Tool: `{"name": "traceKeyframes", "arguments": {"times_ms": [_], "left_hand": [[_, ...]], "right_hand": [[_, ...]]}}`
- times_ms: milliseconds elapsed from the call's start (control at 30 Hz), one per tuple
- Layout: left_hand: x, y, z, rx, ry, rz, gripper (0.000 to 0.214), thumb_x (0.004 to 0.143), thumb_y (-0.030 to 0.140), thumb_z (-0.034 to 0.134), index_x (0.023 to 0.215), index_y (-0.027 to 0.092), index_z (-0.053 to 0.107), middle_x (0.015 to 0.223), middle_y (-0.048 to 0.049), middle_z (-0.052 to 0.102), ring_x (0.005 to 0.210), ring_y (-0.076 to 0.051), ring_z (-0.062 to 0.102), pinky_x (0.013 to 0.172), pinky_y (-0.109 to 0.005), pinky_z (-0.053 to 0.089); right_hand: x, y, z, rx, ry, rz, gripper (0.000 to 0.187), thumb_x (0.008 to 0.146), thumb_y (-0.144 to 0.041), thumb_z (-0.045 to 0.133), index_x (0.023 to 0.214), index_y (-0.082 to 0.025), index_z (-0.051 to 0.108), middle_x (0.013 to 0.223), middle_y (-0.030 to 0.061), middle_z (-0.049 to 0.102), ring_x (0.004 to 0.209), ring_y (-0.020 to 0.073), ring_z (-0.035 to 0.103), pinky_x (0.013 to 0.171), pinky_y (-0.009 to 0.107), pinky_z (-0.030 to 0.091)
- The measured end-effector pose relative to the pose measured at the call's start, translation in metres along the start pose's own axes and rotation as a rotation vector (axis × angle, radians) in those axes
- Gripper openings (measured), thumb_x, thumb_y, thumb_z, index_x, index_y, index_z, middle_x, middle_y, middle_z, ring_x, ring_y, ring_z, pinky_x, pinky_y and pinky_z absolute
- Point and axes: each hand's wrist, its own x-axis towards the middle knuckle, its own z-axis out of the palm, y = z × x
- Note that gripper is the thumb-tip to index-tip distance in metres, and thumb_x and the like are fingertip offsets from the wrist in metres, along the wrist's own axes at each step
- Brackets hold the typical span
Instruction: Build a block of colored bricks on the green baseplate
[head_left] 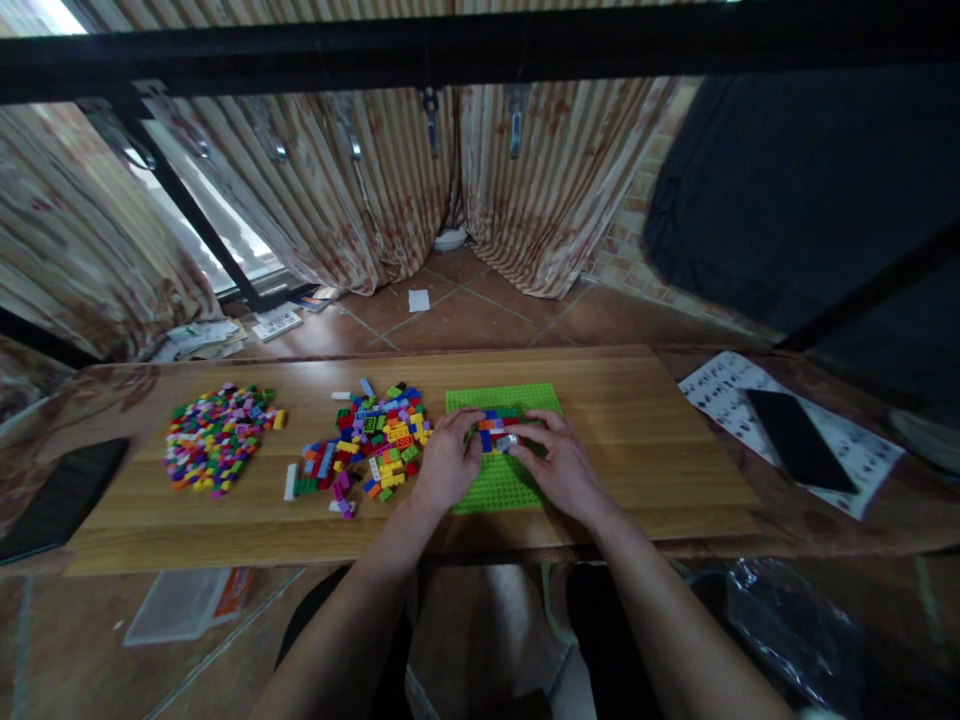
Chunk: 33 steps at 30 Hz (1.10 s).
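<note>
A: Where's the multicoloured plastic brick cluster (pixel 493 425)?
B: On green studded plastic baseplate (pixel 499 492), between front and back edges of the brown wooden worktop (pixel 645 440).
A: Grip?
B: Left hand (pixel 450 460) curled, right hand (pixel 555 460) half-closed, flanking it; can't tell if pinching.
A: Handling?
B: Likely light, stiff. Hold opposite sides.

Green studded plastic baseplate (pixel 499 490): left hand (pixel 450 458) and right hand (pixel 559 462) obstruct its sides.
Its right: bare brown wooden board (pixel 660 440), passable.
Its left: multicoloured plastic brick heap (pixel 382 430) obstructs.
</note>
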Motion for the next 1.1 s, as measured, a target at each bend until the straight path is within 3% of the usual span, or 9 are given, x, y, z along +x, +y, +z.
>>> {"name": "traceKeyframes", "arguments": {"times_ms": [367, 600, 800, 1100], "left_hand": [[-0.004, 0.003, -0.001, 0.002, 0.017, 0.037, 0.029, 0.080, 0.010, 0.057, 0.107, 0.018, 0.065, 0.118, -0.0090, 0.065, 0.112, -0.022, 0.061, 0.101, -0.040, 0.050], [-0.009, 0.009, 0.000, 0.014, -0.008, 0.129, 0.031, 0.080, 0.020, 0.065, 0.111, 0.020, 0.065, 0.126, -0.0100, 0.061, 0.117, -0.024, 0.058, 0.101, -0.043, 0.049], [-0.007, 0.011, 0.002, -0.031, 0.004, 0.142, 0.023, 0.087, 0.024, 0.060, 0.109, 0.020, 0.065, 0.120, -0.0096, 0.065, 0.113, -0.022, 0.061, 0.100, -0.041, 0.050], [-0.007, 0.014, -0.001, -0.068, 0.032, 0.137, 0.019, 0.089, 0.026, 0.057, 0.106, 0.019, 0.065, 0.110, -0.0082, 0.070, 0.105, -0.021, 0.064, 0.094, -0.039, 0.052]], "right_hand": [[0.002, 0.003, 0.000, -0.082, 0.026, -0.013, 0.024, 0.083, -0.022, 0.064, 0.104, -0.024, 0.074, 0.120, 0.0110, 0.056, 0.113, 0.0267, 0.055, 0.099, 0.046, 0.046], [0.002, -0.001, -0.001, 0.058, 0.057, -0.014, 0.019, 0.083, -0.025, 0.065, 0.099, -0.028, 0.074, 0.118, 0.0076, 0.057, 0.112, 0.0241, 0.056, 0.098, 0.045, 0.045], [0.004, -0.004, -0.006, 0.243, 0.093, -0.035, 0.018, 0.083, -0.030, 0.067, 0.100, -0.028, 0.072, 0.115, 0.0058, 0.060, 0.110, 0.0210, 0.059, 0.099, 0.042, 0.044], [0.007, -0.009, -0.003, 0.242, 0.101, -0.068, 0.018, 0.083, -0.028, 0.066, 0.100, -0.027, 0.072, 0.111, 0.0062, 0.062, 0.107, 0.0210, 0.059, 0.096, 0.041, 0.046]]}}
